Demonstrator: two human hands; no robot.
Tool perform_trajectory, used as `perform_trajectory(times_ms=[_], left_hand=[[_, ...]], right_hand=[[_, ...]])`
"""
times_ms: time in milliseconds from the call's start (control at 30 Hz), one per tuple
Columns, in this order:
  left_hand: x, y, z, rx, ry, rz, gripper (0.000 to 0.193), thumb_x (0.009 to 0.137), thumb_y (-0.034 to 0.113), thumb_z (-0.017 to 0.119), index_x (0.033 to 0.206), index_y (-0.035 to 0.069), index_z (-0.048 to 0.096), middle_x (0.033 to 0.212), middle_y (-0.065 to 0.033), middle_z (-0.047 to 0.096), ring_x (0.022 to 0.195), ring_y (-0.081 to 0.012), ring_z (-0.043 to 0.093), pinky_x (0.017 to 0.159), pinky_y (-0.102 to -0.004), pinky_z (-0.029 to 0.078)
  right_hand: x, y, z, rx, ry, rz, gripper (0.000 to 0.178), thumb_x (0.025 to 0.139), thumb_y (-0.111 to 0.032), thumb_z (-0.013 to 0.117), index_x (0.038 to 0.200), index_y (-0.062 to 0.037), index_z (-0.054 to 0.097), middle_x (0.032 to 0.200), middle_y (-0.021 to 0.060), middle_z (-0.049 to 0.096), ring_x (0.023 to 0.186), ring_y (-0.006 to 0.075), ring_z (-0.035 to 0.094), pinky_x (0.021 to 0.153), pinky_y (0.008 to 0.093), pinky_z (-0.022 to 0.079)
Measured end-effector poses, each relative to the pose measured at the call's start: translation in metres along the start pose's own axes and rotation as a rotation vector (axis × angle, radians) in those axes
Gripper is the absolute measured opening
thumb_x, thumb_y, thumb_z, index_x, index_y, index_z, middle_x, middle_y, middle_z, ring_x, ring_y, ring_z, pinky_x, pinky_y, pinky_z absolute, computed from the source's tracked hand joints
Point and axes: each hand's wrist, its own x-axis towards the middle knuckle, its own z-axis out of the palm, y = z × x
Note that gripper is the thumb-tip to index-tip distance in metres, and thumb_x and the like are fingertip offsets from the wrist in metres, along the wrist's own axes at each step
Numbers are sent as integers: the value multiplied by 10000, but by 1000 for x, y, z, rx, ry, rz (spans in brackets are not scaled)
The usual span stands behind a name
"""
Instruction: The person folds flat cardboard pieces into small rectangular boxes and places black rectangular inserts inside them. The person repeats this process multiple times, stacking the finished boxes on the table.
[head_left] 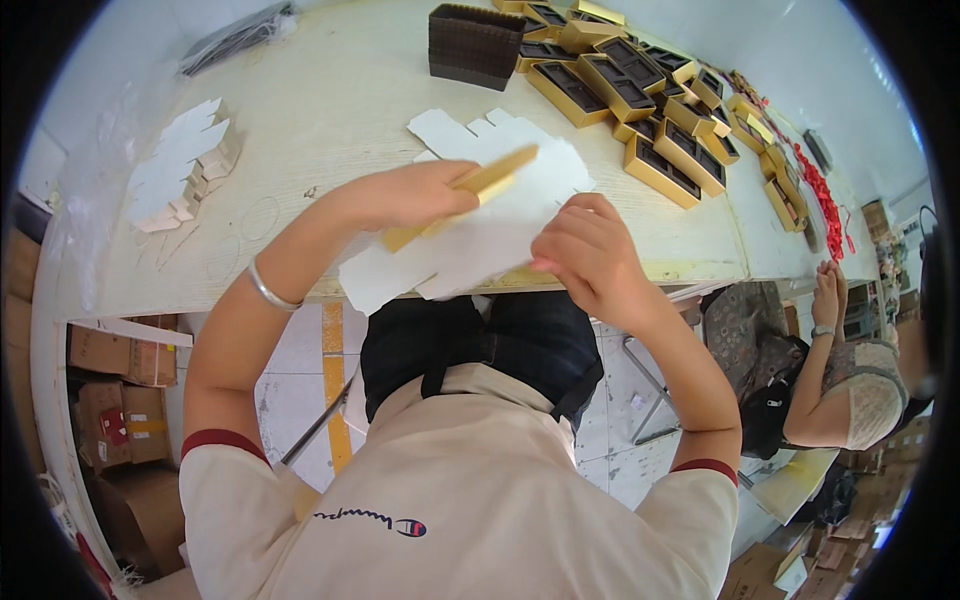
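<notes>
My left hand [430, 193] is closed around a narrow gold cardboard piece [510, 165], blurred by motion and held slanted over the table. Beneath it lie white die-cut carton blanks [545, 150]. A nearer white blank [400, 275] reaches past the table's front edge above my lap. My right hand [595, 250] has its fingers curled together at the right side of this white card. What its fingertips pinch, if anything, is hidden.
A pile of gold boxes with dark inserts [620, 85] covers the back right. Left of it stands a stack of dark plastic trays [470, 50]. More white blanks [185, 170] lie at the left. Red pieces [820, 195] and another person's hands [828, 290] are at the far right.
</notes>
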Motion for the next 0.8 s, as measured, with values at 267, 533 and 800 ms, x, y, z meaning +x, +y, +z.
perform_trajectory(times_ms=[267,533,800], left_hand=[[17,-12,13,169,-33,108,395,884,245,463,1190,4,530,1008,-144,628,903,-224,594,784,-332,463],[12,-7,8,70,-140,38,331,905,236,484,1140,12,548,907,-100,609,813,-175,560,737,-312,447],[26,-17,13,286,-78,264,296,897,237,488,1054,16,605,855,-146,649,769,-239,598,720,-338,460]], right_hand=[[-5,7,57,-81,12,151,224,750,-176,718,894,-48,604,986,100,563,880,287,543,774,382,431],[-20,-6,45,-411,105,-270,363,730,-179,706,1033,3,621,998,112,541,922,264,556,802,394,468],[16,13,33,289,-167,130,117,750,-89,709,786,-26,617,736,108,559,725,306,565,621,364,442]])
